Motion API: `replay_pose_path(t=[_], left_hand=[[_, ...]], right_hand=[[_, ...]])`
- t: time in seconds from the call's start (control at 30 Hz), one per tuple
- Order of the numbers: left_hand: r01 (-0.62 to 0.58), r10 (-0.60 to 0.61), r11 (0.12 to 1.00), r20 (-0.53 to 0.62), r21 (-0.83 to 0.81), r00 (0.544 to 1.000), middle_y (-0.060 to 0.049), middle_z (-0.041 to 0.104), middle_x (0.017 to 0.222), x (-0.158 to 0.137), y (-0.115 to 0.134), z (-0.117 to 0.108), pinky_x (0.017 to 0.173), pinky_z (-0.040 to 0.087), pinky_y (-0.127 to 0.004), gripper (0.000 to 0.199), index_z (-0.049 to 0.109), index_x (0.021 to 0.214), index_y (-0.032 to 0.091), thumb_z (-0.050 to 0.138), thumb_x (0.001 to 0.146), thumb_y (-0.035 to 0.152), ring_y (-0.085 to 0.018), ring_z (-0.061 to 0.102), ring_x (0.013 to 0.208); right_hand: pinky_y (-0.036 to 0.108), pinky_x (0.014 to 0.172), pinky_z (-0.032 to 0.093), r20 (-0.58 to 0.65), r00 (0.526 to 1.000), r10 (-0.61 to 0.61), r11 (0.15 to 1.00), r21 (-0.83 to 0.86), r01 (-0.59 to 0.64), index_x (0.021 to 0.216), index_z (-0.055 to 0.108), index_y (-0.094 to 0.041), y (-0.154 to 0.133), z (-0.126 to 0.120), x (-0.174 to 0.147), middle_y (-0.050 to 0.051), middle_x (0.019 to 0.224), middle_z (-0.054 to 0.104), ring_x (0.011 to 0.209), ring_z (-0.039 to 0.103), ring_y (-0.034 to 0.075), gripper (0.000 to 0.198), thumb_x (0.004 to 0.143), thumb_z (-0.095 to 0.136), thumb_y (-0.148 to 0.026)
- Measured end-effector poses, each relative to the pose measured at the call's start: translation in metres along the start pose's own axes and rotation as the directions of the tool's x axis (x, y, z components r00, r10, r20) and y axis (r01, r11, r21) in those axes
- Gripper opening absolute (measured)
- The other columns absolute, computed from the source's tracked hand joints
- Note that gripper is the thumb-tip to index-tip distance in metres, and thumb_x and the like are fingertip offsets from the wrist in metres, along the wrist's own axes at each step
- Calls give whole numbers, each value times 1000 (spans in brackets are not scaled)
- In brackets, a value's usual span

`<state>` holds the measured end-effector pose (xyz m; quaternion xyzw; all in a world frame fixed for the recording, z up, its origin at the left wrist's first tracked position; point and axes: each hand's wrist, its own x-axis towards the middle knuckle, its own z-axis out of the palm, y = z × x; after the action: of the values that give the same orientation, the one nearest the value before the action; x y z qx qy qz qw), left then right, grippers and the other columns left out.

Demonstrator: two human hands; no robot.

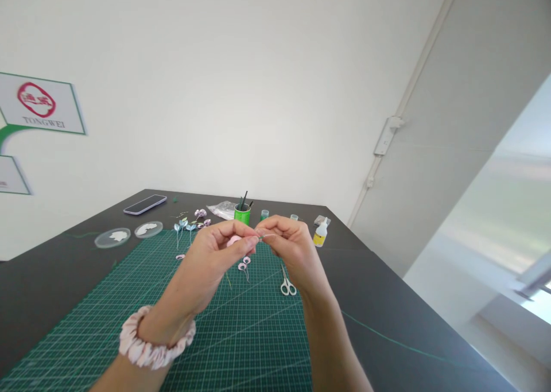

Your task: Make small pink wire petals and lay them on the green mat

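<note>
My left hand, with a pale scrunchie on its wrist, is closed in a pinch. A pink petal-like piece shows among its fingers, partly hidden. My right hand pinches a thin green thread just beside the left fingertips. The two hands meet above the cutting mat. Small pink wired petals lie on the mat below and beyond the hands. White-handled scissors rest under my right wrist.
Blue wired petals and purple ones lie at the mat's far edge. Clear dishes hold white pieces. A phone, a green tin with tools and a glue bottle stand around. Loose green thread trails at right.
</note>
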<state>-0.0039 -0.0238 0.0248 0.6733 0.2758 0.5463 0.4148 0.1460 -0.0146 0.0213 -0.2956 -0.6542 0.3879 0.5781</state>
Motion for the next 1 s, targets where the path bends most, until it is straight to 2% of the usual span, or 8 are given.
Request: replay_pose_path(t=[0.17, 0.37, 0.47, 0.57, 0.7, 0.8, 0.9, 1.0], left_hand=[[-10, 5, 995, 41, 101, 999, 1, 57, 60, -4, -1, -4, 47, 39, -23, 11, 64, 72, 20, 61, 79, 28, -11, 46, 53], [70, -90, 969, 78, 236, 993, 3, 52, 59, -3, 4, -8, 50, 35, -22, 17, 60, 67, 18, 60, 77, 32, -10, 44, 54], [130, -140, 938, 8, 320, 990, 3, 53, 60, -2, 3, -8, 50, 33, -23, 17, 60, 69, 18, 58, 75, 33, -10, 43, 54], [139, -123, 925, -69, 354, 990, 3, 52, 60, -1, 1, -7, 49, 32, -23, 17, 59, 69, 18, 57, 75, 34, -10, 41, 53], [80, -33, 954, -162, 289, 986, 3, 53, 63, -1, 0, -6, 53, 34, -24, 18, 60, 71, 18, 58, 75, 35, -11, 43, 57], [67, -32, 983, -197, 174, 980, 4, 51, 63, -1, -2, -6, 55, 33, -24, 17, 61, 71, 18, 61, 75, 34, -10, 41, 58], [99, -96, 995, -179, 6, 979, 5, 50, 62, 0, -3, -6, 58, 35, -23, 17, 60, 69, 18, 64, 73, 33, -10, 41, 60], [117, -133, 984, -119, -137, 984, 5, 48, 59, 1, 0, -4, 61, 36, -23, 19, 57, 61, 18, 66, 71, 31, -9, 41, 60]], right_hand=[[24, 45, 24, 10, 1000, 12, 1000, 19, -12, 65, 64, -18, -4, -3, 0, -7, 50, 44, 46, 26, 7, 13, 74, 66, -27], [23, 45, 29, 71, 997, 34, 993, 108, -41, 65, 68, -19, -7, -22, 0, -3, 56, 56, 45, 33, 7, 13, 70, 72, -30], [24, 47, 30, 84, 996, 38, 999, 33, -41, 64, 68, -19, -9, -29, -4, -2, 56, 57, 48, 37, 8, 13, 72, 71, -28], [25, 46, 27, 104, 993, 57, 991, -130, -44, 65, 68, -18, -14, -26, -11, -2, 56, 54, 51, 37, 9, 14, 75, 69, -29], [26, 45, 22, 125, 990, 68, 942, -334, -22, 69, 69, -17, -21, -13, -21, -4, 53, 43, 50, 29, 8, 20, 83, 62, -29], [26, 46, 22, 107, 994, 21, 911, -411, 25, 74, 71, -16, -22, -5, -23, -5, 52, 39, 49, 28, 8, 21, 86, 57, -25], [25, 47, 26, 72, 997, -11, 923, -383, 38, 75, 72, -16, -19, -1, -17, -4, 55, 44, 51, 33, 9, 22, 87, 56, -24], [25, 50, 31, 81, 997, 2, 967, -253, 18, 76, 74, -17, -12, -1, -9, -3, 54, 45, 56, 39, 11, 21, 85, 58, -25]])
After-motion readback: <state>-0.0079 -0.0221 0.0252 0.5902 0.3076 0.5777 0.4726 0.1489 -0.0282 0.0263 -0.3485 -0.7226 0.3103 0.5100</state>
